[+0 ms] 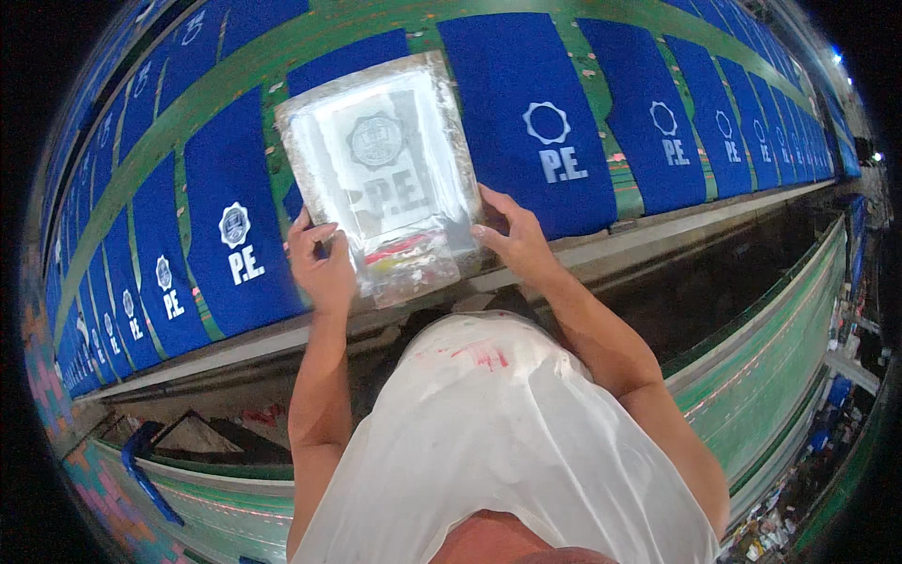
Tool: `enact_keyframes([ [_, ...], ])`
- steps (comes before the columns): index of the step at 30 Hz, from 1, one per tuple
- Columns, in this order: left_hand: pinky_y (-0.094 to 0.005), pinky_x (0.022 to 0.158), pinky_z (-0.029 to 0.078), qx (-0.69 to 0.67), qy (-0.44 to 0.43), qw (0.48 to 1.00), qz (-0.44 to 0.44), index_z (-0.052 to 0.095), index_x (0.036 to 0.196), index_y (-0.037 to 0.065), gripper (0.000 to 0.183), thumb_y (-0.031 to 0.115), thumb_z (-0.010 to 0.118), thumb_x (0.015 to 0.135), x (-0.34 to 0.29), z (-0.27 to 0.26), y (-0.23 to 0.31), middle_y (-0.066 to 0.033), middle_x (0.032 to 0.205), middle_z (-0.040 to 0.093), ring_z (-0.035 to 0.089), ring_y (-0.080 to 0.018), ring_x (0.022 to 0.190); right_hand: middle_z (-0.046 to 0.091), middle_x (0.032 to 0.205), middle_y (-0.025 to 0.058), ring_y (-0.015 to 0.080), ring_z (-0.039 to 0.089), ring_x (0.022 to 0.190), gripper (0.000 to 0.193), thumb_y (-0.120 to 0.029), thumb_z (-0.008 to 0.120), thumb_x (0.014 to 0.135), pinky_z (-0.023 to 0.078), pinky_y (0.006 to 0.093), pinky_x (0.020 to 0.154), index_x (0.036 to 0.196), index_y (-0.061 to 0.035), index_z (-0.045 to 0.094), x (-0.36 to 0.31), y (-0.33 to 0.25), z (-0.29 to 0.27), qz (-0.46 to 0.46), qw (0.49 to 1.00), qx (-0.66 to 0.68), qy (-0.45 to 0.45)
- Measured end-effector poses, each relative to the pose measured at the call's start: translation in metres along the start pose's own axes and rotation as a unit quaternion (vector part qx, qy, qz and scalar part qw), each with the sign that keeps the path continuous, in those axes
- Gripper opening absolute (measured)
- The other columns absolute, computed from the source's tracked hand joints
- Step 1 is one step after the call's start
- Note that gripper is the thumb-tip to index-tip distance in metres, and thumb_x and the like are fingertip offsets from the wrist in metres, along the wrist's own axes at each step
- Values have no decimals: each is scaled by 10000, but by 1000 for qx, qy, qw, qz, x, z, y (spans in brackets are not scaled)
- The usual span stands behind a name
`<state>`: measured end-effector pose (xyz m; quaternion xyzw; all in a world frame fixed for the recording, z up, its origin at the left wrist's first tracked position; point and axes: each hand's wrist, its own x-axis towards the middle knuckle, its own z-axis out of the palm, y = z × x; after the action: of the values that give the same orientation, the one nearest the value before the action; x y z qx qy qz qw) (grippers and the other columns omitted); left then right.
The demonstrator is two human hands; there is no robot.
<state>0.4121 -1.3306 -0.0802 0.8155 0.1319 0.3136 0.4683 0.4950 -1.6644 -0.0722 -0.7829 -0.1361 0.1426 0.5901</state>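
Observation:
Between my two hands is a screen printing frame point(310, 160) with a white, ink-smeared border. Its mesh point(376, 141) carries a round scalloped emblem above bold lettering, and red and yellow smears mark its near end. My left hand point(324, 268) grips the left edge near the close corner, thumb and finger curled. My right hand point(515, 235) holds the right edge, thumb on the near side. The frame lies tilted over a blue fabric panel point(348, 49), most of which it hides. Whether it touches the cloth I cannot tell.
Blue panels line a long green table point(615, 169). Those on the left, like one panel point(202, 179), bear a filled white emblem; right-hand ones, like another panel point(507, 66), show only its outer ring above lettering. Behind me runs another green table point(752, 376); a blue bar point(141, 470) stands lower left.

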Motion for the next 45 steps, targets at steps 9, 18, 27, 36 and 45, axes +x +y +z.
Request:
enact_keyframes([
  [9, -402, 1155, 526, -92, -4, 994, -54, 768, 1074, 16, 244, -112, 807, 871, -37, 154, 61, -255, 1485, 680, 683, -325, 1361, 683, 1504, 116, 192, 657, 1326, 635, -23, 772, 1013, 490, 367, 1192, 1616, 56, 589, -9, 34, -149, 97, 985, 139, 38],
  [18, -446, 1186, 493, -102, 2, 992, -68, 778, 982, 40, 191, -65, 830, 831, -74, 271, 93, -285, 1484, 723, 692, -353, 1350, 688, 1512, 114, 205, 629, 1373, 633, -105, 752, 1043, 466, 374, 1215, 1633, 51, 585, -16, 89, -254, 110, 991, 45, 61],
  [27, -436, 1198, 487, -170, 6, 977, -127, 754, 933, 21, 157, -68, 833, 831, -82, 284, 86, -321, 1544, 692, 714, -313, 1369, 699, 1508, 149, 242, 617, 1404, 631, -206, 779, 1046, 428, 405, 1249, 1600, 50, 618, -16, 99, -270, 85, 995, -31, 28],
  [36, -400, 1188, 512, -196, 9, 969, -148, 723, 891, 6, 148, -87, 827, 844, -80, 289, 91, -350, 1564, 661, 677, -313, 1446, 684, 1544, 165, 259, 612, 1431, 670, -237, 798, 1031, 405, 411, 1274, 1603, 57, 610, -15, 102, -273, 82, 996, -13, 18],
  [45, -299, 932, 577, -176, -5, 971, -162, 707, 843, 9, 160, -94, 829, 830, -79, 288, 87, -295, 1553, 696, 748, -166, 1177, 742, 1427, 204, 348, 686, 1349, 568, -128, 829, 983, 507, 451, 1187, 1520, -6, 689, -20, 107, -274, 36, 985, -156, 63],
])
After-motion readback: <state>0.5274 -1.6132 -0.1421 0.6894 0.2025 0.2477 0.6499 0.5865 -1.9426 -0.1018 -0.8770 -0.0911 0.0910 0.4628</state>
